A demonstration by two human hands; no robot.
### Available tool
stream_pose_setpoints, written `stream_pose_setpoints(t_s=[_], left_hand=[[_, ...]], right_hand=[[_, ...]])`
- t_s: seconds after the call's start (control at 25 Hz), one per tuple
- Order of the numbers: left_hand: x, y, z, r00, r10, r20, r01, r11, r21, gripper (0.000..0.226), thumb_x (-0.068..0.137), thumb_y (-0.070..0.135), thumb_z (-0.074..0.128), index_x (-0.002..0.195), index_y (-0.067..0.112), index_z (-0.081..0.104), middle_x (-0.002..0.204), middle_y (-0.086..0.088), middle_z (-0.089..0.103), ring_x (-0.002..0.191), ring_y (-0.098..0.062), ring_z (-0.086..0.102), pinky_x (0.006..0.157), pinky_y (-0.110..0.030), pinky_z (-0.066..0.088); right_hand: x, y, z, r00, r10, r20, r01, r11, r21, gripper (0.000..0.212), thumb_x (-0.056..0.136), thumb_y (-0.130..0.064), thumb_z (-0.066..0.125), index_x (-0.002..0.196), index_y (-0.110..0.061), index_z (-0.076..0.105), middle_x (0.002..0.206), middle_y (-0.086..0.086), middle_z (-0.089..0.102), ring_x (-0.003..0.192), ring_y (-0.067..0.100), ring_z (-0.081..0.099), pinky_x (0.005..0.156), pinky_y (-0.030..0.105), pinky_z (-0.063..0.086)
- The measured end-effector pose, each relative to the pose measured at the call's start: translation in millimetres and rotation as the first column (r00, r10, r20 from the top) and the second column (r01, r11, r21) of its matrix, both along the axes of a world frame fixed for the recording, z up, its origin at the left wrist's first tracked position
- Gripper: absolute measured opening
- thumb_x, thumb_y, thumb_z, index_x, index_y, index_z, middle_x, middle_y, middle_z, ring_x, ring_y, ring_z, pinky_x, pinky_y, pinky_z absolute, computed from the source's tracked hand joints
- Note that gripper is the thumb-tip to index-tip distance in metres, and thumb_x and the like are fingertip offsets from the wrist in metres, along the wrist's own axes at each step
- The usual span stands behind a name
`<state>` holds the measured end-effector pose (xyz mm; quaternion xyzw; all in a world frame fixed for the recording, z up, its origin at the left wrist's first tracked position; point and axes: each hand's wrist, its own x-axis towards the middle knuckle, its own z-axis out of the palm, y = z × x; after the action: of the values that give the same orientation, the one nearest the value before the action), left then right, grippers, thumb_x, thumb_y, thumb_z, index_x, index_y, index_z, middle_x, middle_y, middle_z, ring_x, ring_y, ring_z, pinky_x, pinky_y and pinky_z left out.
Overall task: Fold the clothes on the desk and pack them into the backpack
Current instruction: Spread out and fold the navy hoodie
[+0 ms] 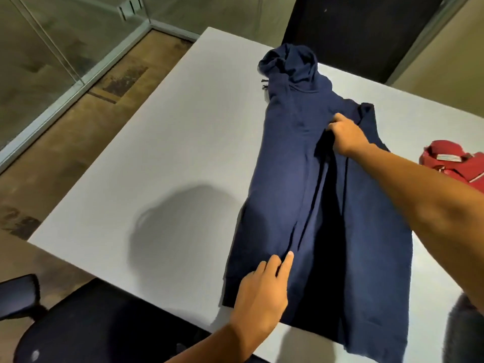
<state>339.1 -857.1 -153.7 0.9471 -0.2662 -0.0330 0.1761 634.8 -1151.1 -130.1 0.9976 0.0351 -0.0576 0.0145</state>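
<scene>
While the hoodie (282, 179) lies lengthwise on the bench (170, 153), hood at twelve o'clock and hem at six, we see both hands on it. The left hand (262, 292), fingers straight and close together, presses flat on the cloth near the hem at six o'clock; we judge it pins that end so nothing slides. The right hand (345, 137), at about one o'clock from the garment's middle, curls its fingers round a fold of cloth, and we take it to be drawing the right side inward. A red garment (445, 163) waits at three o'clock by the bench edge. We see no backpack, so packing looks far off.
</scene>
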Motion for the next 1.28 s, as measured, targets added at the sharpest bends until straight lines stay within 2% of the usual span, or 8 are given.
stream_pose_setpoints(t_s=[0.12, 0.2, 0.32, 0.48, 0.72, 0.84, 1.12, 1.28], left_hand=[[-14.9, -9.6, -10.2, 0.989, -0.091, -0.115, 0.071, 0.983, -0.168, 0.07, 0.084, 0.051, 0.056, 0.145, 0.023, 0.035, 0.103, 0.012, 0.056, 0.078, -0.007, 0.057, 0.051, -0.018, 0.048], [-12.8, -10.0, -7.6, 0.986, -0.122, -0.112, 0.087, 0.956, -0.281, 0.054, 0.094, 0.045, 0.044, 0.144, 0.023, 0.042, 0.103, 0.012, 0.059, 0.082, -0.008, 0.055, 0.062, -0.022, 0.049], [12.1, -5.6, -17.0, 0.999, -0.039, 0.02, 0.043, 0.96, -0.275, 0.043, 0.094, 0.031, 0.043, 0.133, 0.017, 0.056, 0.117, 0.004, 0.063, 0.103, -0.016, 0.059, 0.087, -0.03, 0.047], [39.5, 16.8, -53.3, 0.999, 0.048, -0.015, -0.048, 0.998, 0.029, 0.06, 0.096, 0.038, 0.033, 0.15, 0.012, 0.033, 0.155, -0.006, 0.034, 0.143, -0.025, 0.031, 0.117, -0.043, 0.028], [21.7, 27.2, -71.0, 0.998, 0.016, -0.06, -0.009, 0.994, 0.107, 0.061, 0.099, 0.04, 0.026, 0.153, 0.014, 0.019, 0.16, -0.005, 0.019, 0.148, -0.024, 0.018, 0.119, -0.043, 0.021], [14.8, 28.6, -70.7, 0.993, 0.083, -0.082, -0.074, 0.991, 0.108, 0.061, 0.098, 0.04, 0.023, 0.152, 0.011, 0.024, 0.159, -0.006, 0.023, 0.146, -0.025, 0.022, 0.117, -0.041, 0.024], [17.0, 19.1, -53.3, 0.973, 0.168, -0.161, -0.183, 0.98, -0.081, 0.054, 0.094, 0.034, 0.043, 0.142, 0.012, 0.045, 0.148, -0.006, 0.044, 0.138, -0.026, 0.041, 0.113, -0.034, 0.022], [21.5, -10.7, -46.6, 0.993, -0.082, -0.081, 0.083, 0.997, 0.002, 0.052, 0.096, 0.034, 0.036, 0.142, 0.013, 0.046, 0.148, -0.006, 0.045, 0.137, -0.026, 0.042, 0.114, -0.041, 0.026]], right_hand=[[-38.8, 21.2, -16.2, 0.9, -0.435, 0.031, 0.383, 0.821, 0.423, 0.034, 0.084, 0.014, 0.046, 0.109, 0.002, 0.064, 0.125, 0.02, 0.047, 0.107, 0.036, 0.051, 0.084, 0.029, 0.041], [-69.7, 45.7, -22.7, 0.827, -0.552, 0.105, 0.412, 0.724, 0.554, 0.029, 0.09, 0.009, 0.044, 0.114, -0.001, 0.058, 0.128, 0.017, 0.045, 0.107, 0.031, 0.05, 0.083, 0.028, 0.04], [-119.9, 83.8, -42.8, 0.874, -0.389, 0.292, 0.19, 0.825, 0.532, 0.029, 0.093, -0.004, 0.048, 0.121, -0.003, 0.055, 0.134, 0.015, 0.047, 0.119, 0.03, 0.045, 0.1, 0.035, 0.039], [-190.5, 142.5, -82.0, 0.965, -0.226, 0.132, 0.138, 0.869, 0.476, 0.051, 0.102, -0.03, 0.042, 0.147, -0.007, 0.037, 0.157, 0.012, 0.026, 0.147, 0.027, 0.018, 0.121, 0.036, 0.013], [-238.6, 139.4, -99.6, 0.927, -0.347, 0.141, 0.324, 0.931, 0.167, 0.068, 0.1, -0.051, 0.024, 0.153, -0.008, 0.023, 0.159, 0.01, 0.022, 0.147, 0.029, 0.02, 0.121, 0.045, 0.014], [-240.4, 145.9, -89.5, 0.835, -0.546, 0.063, 0.515, 0.817, 0.259, 0.064, 0.1, -0.043, 0.021, 0.148, -0.002, 0.033, 0.155, 0.013, 0.031, 0.143, 0.034, 0.03, 0.118, 0.05, 0.023], [-314.5, 94.3, -60.0, 0.731, -0.654, 0.197, 0.481, 0.698, 0.53, 0.046, 0.092, -0.001, 0.054, 0.137, -0.009, 0.051, 0.144, 0.01, 0.046, 0.137, 0.03, 0.038, 0.117, 0.042, 0.028], [-371.0, 60.2, -52.0, 0.51, -0.852, 0.12, 0.73, 0.502, 0.464, 0.05, 0.087, -0.004, 0.061, 0.135, -0.008, 0.049, 0.139, 0.018, 0.046, 0.125, 0.038, 0.044, 0.101, 0.052, 0.042]])
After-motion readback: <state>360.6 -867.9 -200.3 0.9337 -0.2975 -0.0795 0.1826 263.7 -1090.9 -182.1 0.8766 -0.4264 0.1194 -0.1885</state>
